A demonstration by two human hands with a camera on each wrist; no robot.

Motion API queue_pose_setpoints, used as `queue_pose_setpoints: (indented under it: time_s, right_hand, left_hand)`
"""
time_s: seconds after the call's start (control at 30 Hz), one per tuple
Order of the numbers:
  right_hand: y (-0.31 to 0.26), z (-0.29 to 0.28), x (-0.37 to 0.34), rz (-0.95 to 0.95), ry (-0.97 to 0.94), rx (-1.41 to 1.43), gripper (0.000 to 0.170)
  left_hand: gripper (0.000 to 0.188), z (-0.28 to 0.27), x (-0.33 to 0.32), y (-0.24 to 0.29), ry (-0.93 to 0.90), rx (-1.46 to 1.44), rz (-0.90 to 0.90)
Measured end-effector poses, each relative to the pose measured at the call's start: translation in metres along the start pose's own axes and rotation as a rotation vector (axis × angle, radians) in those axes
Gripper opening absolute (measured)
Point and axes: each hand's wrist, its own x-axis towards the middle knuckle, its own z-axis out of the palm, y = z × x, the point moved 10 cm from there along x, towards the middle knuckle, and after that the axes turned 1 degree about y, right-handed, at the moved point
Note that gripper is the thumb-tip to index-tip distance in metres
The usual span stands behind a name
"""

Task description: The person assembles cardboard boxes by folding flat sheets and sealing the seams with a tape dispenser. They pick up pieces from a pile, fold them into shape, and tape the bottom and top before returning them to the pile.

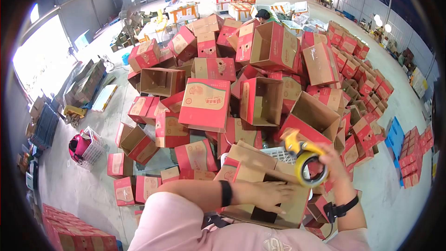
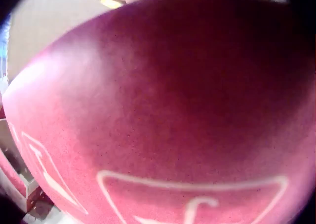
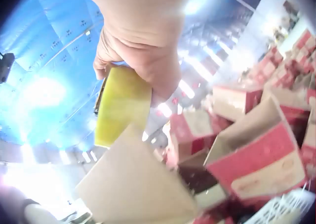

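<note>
In the head view, a cardboard box (image 1: 241, 172) stands against the person's front with its flaps partly folded in. A dark gap shows between the flaps. The left hand (image 1: 267, 195) lies across those flaps, fingers extended and pressing on the cardboard. Raised at the box's right side, the right hand (image 1: 332, 162) grips a yellow tape dispenser (image 1: 291, 142) carrying a roll of tape. In the right wrist view the tape roll (image 3: 123, 105) sits under the right hand (image 3: 143, 46), above an upright cardboard flap (image 3: 138, 184). The box's red side (image 2: 148, 110) fills the left wrist view.
A white plastic crate (image 1: 281, 154) shows behind the box. Beyond it rises a large heap of red and brown cartons (image 1: 204, 100). Flat red stacks stand at the lower left (image 1: 79, 232) and right. A white basket (image 1: 93, 146) with a pink bag is on the floor.
</note>
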Motion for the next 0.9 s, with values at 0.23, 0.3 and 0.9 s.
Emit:
queue_pose_setpoints:
  time_s: [0.23,0.3,0.9]
  right_hand:
    - [0.061,-0.012,-0.033,-0.028,0.083,0.288,0.053]
    - [0.066,-0.009,-0.033,-0.039,0.074,0.288,0.052]
    - [0.007,0.030,-0.138,-0.646,0.098,-0.933,0.066]
  left_hand:
    - [0.050,-0.017,-0.159,0.012,0.314,-0.883,-0.644]
    - [0.055,-0.058,-0.159,0.002,0.775,-0.325,-0.554]
    - [0.077,-0.026,-0.097,-0.088,0.516,-0.106,-0.911]
